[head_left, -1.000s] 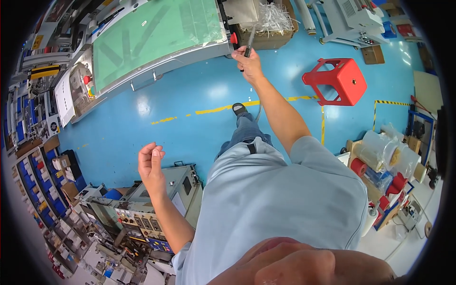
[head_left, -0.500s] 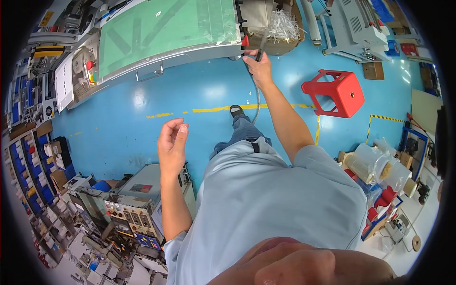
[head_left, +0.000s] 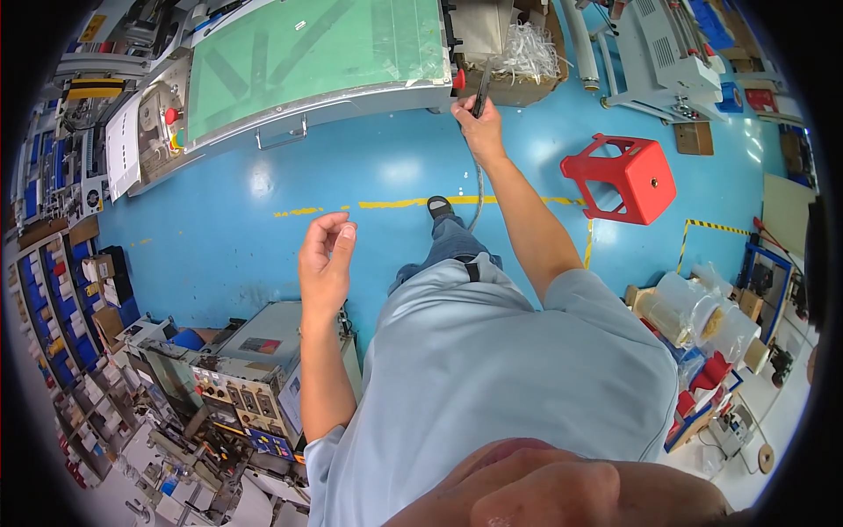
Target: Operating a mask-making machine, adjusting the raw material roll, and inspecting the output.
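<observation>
The right hand (head_left: 480,132) grips a slim hand tool (head_left: 480,104) at the upper centre of the frame, its fingers closed around the dark handle; the exact tool type cannot be told. This grip appears to leave the tip exposed, pointing away from the body. A grey hose (head_left: 480,186) hangs below the hand toward the floor, likely connected to the tool. In view, the tip overlaps a carton (head_left: 520,93) of white shredded strips (head_left: 531,54); contact cannot be confirmed. The left hand (head_left: 325,263), left of centre, is held clear of all equipment, fingers loosely curled with a narrow gap and no object visible.

The green-topped bench (head_left: 325,75) occupies the upper left. The floor (head_left: 378,158) is glossy blue, marked with worn yellow tape (head_left: 395,205). A red plastic stool (head_left: 648,180) stands right of centre; a control cabinet (head_left: 255,391) occupies the lower left.
</observation>
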The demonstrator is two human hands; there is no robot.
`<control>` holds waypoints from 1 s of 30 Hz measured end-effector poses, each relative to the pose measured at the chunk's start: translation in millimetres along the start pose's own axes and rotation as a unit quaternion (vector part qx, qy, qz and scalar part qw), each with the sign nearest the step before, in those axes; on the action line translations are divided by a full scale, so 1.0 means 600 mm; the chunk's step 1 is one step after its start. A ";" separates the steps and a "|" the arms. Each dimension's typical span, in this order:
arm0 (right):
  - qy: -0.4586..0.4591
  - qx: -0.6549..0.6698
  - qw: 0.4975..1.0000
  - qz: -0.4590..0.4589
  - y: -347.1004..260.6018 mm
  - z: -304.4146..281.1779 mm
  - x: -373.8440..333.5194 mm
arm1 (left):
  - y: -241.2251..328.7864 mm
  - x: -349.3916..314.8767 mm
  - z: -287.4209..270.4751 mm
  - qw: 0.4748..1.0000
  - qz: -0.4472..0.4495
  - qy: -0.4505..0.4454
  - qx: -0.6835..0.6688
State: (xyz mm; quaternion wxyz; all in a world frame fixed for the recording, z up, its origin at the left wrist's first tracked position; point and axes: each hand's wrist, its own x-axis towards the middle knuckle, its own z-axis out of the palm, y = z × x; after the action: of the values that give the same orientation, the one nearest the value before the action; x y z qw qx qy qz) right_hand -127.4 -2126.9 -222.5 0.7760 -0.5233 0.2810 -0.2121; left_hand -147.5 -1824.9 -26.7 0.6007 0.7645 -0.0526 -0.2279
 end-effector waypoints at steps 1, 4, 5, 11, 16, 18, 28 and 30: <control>-0.001 0.016 1.000 -0.012 -0.004 0.008 -0.009 | -0.001 0.001 0.000 1.000 -0.001 -0.002 0.001; -0.023 0.065 0.998 0.012 -0.040 0.023 -0.052 | -0.007 0.004 0.011 1.000 0.001 -0.004 -0.005; -0.042 0.101 0.993 0.048 -0.061 0.031 -0.071 | -0.009 0.006 0.016 1.000 -0.001 0.004 -0.007; -0.168 0.154 0.970 0.083 -0.160 0.108 -0.183 | 0.005 0.031 0.059 0.999 0.036 -0.015 0.017; -0.246 0.125 0.956 0.095 -0.195 0.175 -0.221 | 0.029 0.035 0.042 0.994 0.074 0.015 -0.083; -0.281 0.101 0.950 0.091 -0.195 0.203 -0.229 | 0.026 0.029 0.021 0.988 0.071 0.025 -0.133; -0.521 0.058 0.824 0.216 -0.164 0.442 -0.283 | -0.006 -0.076 -0.216 0.895 0.153 0.130 -0.399; -0.564 0.040 0.787 0.247 -0.150 0.502 -0.304 | -0.018 -0.097 -0.269 0.889 0.173 0.167 -0.390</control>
State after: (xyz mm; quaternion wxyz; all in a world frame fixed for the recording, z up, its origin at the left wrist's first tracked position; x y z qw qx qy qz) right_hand -69.6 -1837.2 -11.0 0.8426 -0.4309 -0.0959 0.3085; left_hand -135.2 -1657.2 7.8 0.8805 0.4739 0.0107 0.0082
